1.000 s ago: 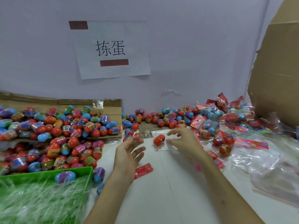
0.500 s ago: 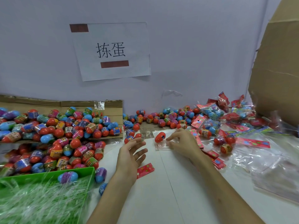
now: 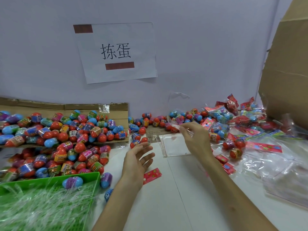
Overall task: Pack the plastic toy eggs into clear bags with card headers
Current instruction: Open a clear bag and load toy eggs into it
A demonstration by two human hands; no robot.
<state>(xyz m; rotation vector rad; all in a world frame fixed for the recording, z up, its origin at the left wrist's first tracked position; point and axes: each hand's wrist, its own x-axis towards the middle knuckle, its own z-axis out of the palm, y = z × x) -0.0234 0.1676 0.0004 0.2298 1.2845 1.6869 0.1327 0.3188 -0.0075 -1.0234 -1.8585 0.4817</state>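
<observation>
Pinches a thin clear bag (image 3: 175, 125) with the fingertips of the right hand (image 3: 194, 139), up in the air just over the far end of the flat stack of bags (image 3: 175, 146) and in front of the loose eggs (image 3: 150, 120) at the back. Holds nothing in the left hand (image 3: 138, 160), with fingers loose and spread and the palm turned up a bit, near the red card header (image 3: 152, 175) lying on the surface (image 3: 166, 205). Looks like something red inside the bag, maybe an egg, but hard to tell with so many red eggs right behind. Could go wrong in a few ways. Could slip out of the fingertips, since only a small pinch holds the slippery plastic. Could drop an egg, if one is inside, and lose it among the loose ones, because eggs roll. Could stick shut at the mouth, because thin plastic clings, so likely needs the free hand to help open it. Could bump the card header away with the left wrist, being so close. Hangs crumpled and sideways, stretching from the fingertips out to the left, so seems to have its long way going left to right, a little tilted. Cannot tell which end is the open mouth. Not like the stack below, lying flat with its long way seeming to go front to back.
</observation>
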